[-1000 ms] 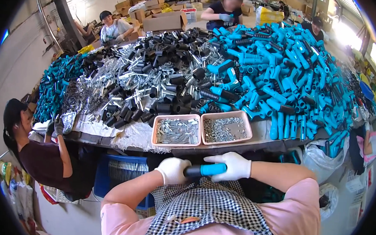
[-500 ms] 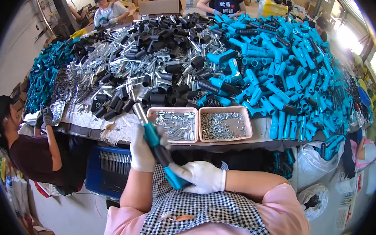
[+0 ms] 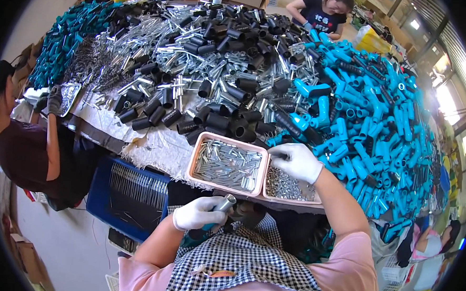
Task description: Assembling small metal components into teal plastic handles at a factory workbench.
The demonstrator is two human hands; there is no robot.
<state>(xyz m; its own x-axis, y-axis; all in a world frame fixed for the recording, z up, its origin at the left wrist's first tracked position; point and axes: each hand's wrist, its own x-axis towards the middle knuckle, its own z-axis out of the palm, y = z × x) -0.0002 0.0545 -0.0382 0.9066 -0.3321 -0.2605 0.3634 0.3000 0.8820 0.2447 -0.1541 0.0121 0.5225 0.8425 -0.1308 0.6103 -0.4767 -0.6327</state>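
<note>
In white gloves, my left hand (image 3: 200,215) is closed around a teal-handled tool with a metal tube (image 3: 226,202), held in front of my checked apron. The tube's end points up and to the right; much of the handle is hidden by the glove and dark clutter. My right hand (image 3: 299,162) reaches over the far edge of a pink tray of small metal nuts (image 3: 289,186). Its fingers are curled around something dark that I cannot make out. Left of it stands a pink tray of short metal pins (image 3: 227,163).
Black sleeves (image 3: 213,118) and metal tubes (image 3: 181,85) are heaped behind the trays. Teal handles (image 3: 360,136) pile up on the right. A blue crate with metal rods (image 3: 130,193) stands at lower left. Co-workers are at the left (image 3: 24,150) and far side (image 3: 326,16).
My right hand has let go of the teal-handled tool and moved forward over the tray of nuts. My left hand has lowered the tool toward me. The view has shifted.
</note>
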